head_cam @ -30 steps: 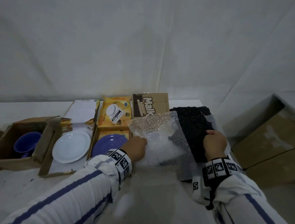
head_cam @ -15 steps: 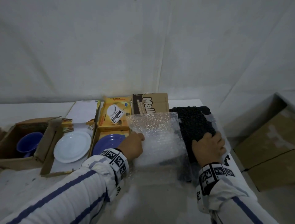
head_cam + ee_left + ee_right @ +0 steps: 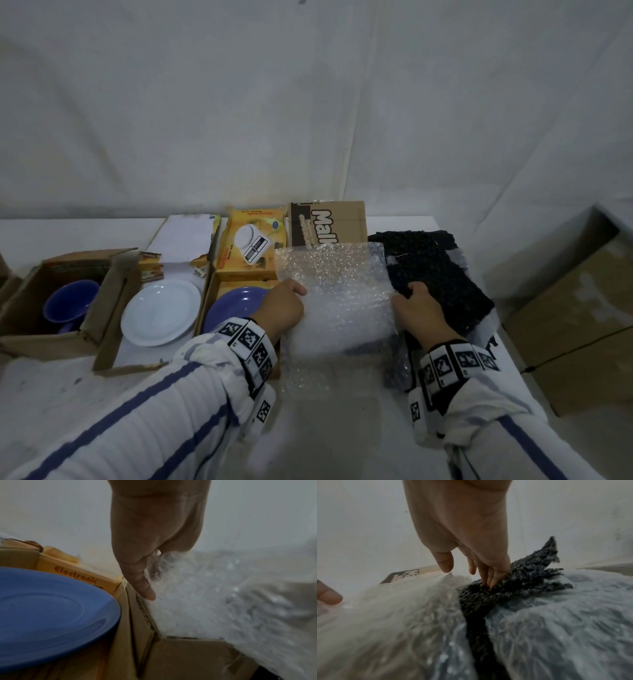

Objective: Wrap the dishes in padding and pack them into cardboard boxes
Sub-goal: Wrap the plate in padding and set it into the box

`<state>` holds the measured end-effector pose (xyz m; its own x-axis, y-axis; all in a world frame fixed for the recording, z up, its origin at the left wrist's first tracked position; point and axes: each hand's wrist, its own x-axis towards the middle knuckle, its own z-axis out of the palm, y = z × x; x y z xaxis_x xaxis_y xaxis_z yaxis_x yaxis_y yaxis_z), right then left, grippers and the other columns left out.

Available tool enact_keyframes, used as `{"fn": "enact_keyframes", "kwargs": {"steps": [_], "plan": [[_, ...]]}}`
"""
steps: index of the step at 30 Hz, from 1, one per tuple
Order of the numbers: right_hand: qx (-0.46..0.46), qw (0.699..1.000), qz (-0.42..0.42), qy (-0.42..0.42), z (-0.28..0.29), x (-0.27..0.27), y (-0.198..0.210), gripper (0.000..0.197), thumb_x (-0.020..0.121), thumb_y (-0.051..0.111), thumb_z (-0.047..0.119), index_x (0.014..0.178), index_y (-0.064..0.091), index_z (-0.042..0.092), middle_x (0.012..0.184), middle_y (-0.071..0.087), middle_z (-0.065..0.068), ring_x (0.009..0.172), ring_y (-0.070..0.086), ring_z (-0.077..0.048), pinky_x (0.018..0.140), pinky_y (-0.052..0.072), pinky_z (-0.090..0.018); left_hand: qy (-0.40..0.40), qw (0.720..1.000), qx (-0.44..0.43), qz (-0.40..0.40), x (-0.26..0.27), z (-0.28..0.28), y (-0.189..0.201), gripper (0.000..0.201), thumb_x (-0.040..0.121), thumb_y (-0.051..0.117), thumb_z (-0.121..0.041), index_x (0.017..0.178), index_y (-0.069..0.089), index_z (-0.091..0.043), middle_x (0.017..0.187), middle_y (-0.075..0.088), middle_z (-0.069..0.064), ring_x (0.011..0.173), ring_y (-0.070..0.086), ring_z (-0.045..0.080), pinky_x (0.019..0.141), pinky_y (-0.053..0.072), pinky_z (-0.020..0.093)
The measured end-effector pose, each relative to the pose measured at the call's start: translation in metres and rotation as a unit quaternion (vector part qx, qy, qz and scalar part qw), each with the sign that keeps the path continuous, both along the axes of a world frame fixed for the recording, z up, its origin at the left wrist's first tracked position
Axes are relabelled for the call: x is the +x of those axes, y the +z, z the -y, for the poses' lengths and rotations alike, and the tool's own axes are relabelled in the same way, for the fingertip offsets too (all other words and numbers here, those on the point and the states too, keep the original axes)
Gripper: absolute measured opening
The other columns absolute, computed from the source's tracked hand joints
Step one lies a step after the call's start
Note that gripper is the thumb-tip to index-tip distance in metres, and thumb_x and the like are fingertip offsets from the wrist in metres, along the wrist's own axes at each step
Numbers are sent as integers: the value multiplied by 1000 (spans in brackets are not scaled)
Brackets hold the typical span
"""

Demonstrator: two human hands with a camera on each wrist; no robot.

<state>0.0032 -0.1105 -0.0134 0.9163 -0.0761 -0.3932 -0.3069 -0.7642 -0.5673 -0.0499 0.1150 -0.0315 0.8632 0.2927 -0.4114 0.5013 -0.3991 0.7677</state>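
The left hand (image 3: 279, 310) pinches the left edge of the clear bubble wrap (image 3: 337, 294), thumb on top, while the right hand (image 3: 419, 308) lies with fingers pushed into the black bubble wrap (image 3: 442, 284) beside it (holding or only pressing, I cannot tell). To do this well, lift the clear sheet free alone and spread it flat. The blue plate (image 3: 233, 306) waits unwrapped in its box (image 3: 214, 291), just left of the left hand.

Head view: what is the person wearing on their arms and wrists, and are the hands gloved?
Both arms are in white long sleeves with a blue-purple stripe running lengthwise. Each wrist carries a white band printed with square black-and-white markers, and one more marker tag sits lower on each cuff. The left hand and right hand are bare, with no gloves; no rings or watch are visible.
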Motion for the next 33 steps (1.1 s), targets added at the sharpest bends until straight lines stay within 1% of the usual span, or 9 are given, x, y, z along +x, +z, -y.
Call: {"fn": "enact_keyframes", "kwargs": {"steps": [5,11,13,16,19,25,29,31,33], "plan": [[-18,998,57,26,-3,1,0,48,93,48,31,135,47,8,133,51,-18,120,47,-34,101,40,-37,9,1000,-28,0,-1,-2,0,29,88,44,2,99,55,-22,112,56,8,98,57,24,81,54,36],[28,997,49,56,-11,2,1,33,87,52,13,120,44,13,93,55,-5,80,54,-21,74,46,-32,17,998,-59,30,-3,1,6,26,91,39,-3,100,54,-22,111,56,10,97,58,25,76,53,36],[6,996,59,70,-14,2,1,38,85,53,9,122,44,16,109,53,-10,88,52,-22,75,44,-29,30,994,-93,47,-4,2,9,27,91,39,-1,96,53,-24,107,58,12,94,59,26,81,53,40],[-59,991,62,103,-20,2,2,55,85,54,15,136,38,29,136,39,-10,117,44,-29,97,38,-37,47,987,-146,50,-4,-1,14,37,86,44,10,99,53,-23,98,58,11,85,59,25,72,52,37],[-91,988,50,112,-24,3,8,59,87,50,16,141,32,35,138,36,-10,122,40,-31,101,33,-40,45,976,-201,66,-5,-2,24,44,83,45,16,105,55,-21,86,59,9,76,59,21,62,48,30],[-85,988,64,115,-26,6,11,50,87,52,21,134,42,38,141,37,-4,122,40,-28,98,34,-38,25,968,-226,109,-8,-5,37,47,83,47,17,104,58,-24,85,60,12,76,59,23,64,52,30],[8,991,89,97,-27,7,11,32,85,54,14,109,52,35,110,50,0,104,49,-24,93,38,-38,45,950,-279,129,-8,-6,44,48,82,44,19,103,61,-21,86,60,11,76,59,24,66,53,33],[95,987,111,71,-25,7,10,28,85,53,6,86,50,35,87,50,3,82,50,-21,77,43,-34,60,946,-288,132,-7,-7,46,47,83,44,19,106,61,-18,83,60,9,72,58,22,66,53,33],[141,981,129,45,-23,7,15,32,87,48,1,87,54,33,82,51,-2,68,48,-20,63,41,-30,84,944,-292,131,-5,-9,47,44,83,46,17,114,59,-12,88,62,11,75,60,23,70,53,36]]}}
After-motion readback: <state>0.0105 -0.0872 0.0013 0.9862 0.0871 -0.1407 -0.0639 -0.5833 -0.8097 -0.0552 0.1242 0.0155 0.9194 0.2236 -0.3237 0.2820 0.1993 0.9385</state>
